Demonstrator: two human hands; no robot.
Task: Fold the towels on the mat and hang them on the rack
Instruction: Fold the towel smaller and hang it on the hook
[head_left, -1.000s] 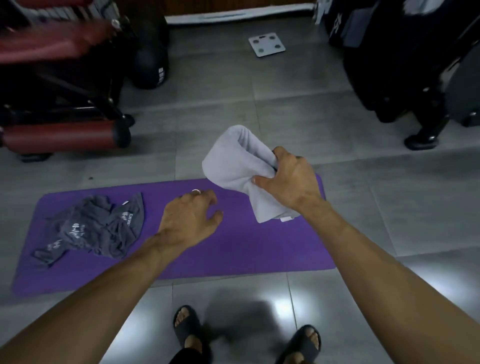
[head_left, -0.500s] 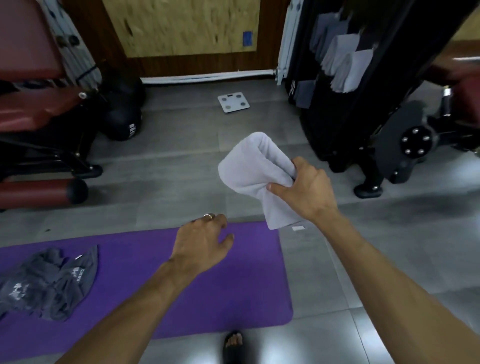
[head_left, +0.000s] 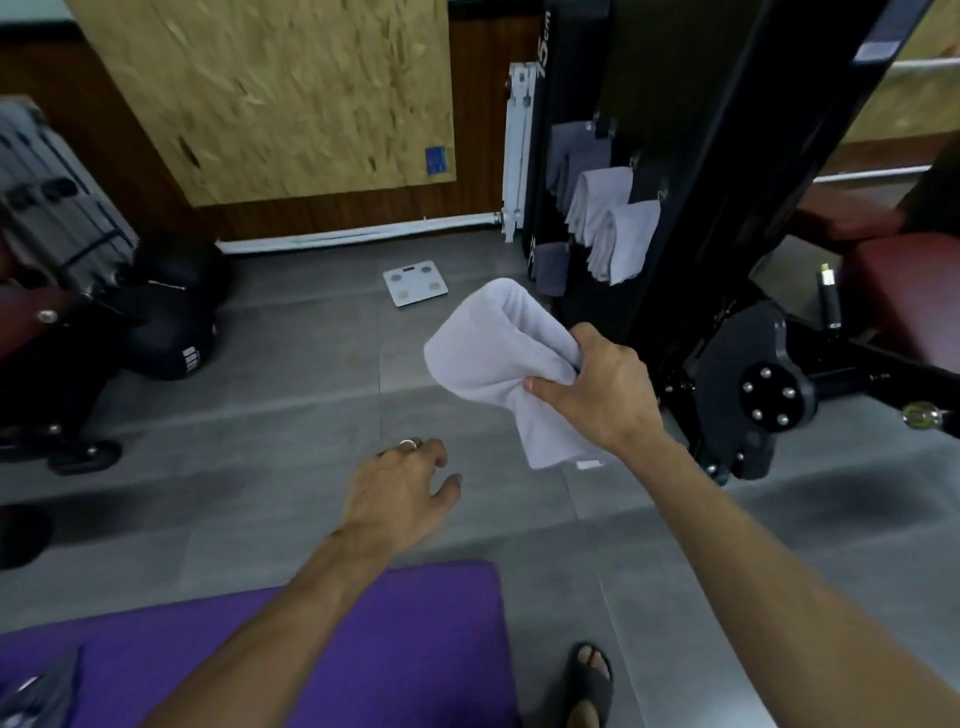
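Above the grey floor, before the black rack (head_left: 675, 156), a folded white towel (head_left: 498, 364) is gripped by the right hand (head_left: 602, 387), its long axis running from upper left down to lower right. The left hand (head_left: 400, 499) is held loose, holding nothing. Hung towels (head_left: 618, 234) and a scale (head_left: 415, 282) are seen beyond; the purple mat (head_left: 426, 634) lies below.

pale grey towel (head_left: 493, 353), purple mat (head_left: 426, 623), grey tiled floor (head_left: 291, 364)
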